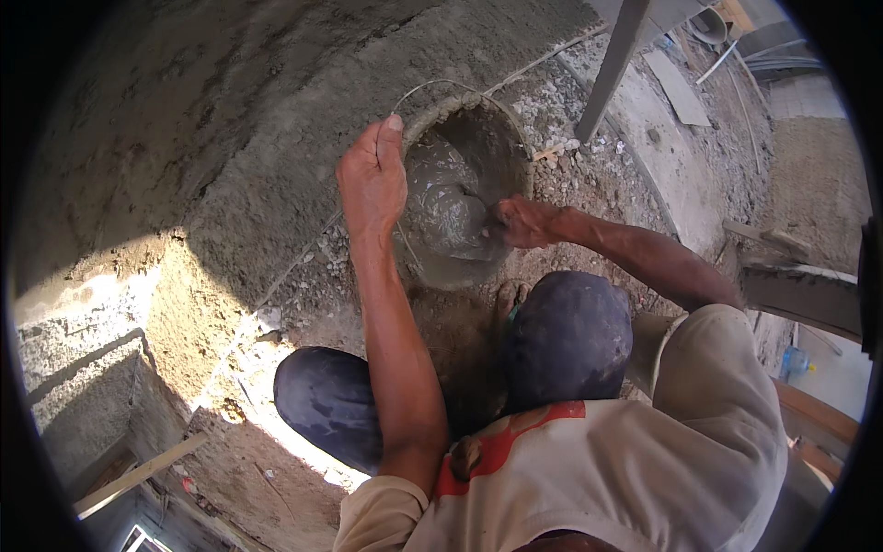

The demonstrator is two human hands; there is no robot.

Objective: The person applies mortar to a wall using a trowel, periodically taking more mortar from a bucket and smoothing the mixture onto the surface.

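Observation:
A round bucket [522, 138] of wet grey cement [441, 198] stands on rubble-strewn ground at the centre. My left hand [372, 175] is closed on its thin wire handle [441, 82] at the left side of the rim. My right hand [522, 221] is closed at the bucket's right, low over the cement; whatever it holds is hidden. Both my knees are bent below the bucket.
A rough plastered surface [156, 110] rises at the left. An upright post [613, 69] stands beyond the bucket. Boards [143, 474], a flat panel [674, 87], pipes, a beam [796, 304] and a plastic water bottle [793, 363] lie around the edges.

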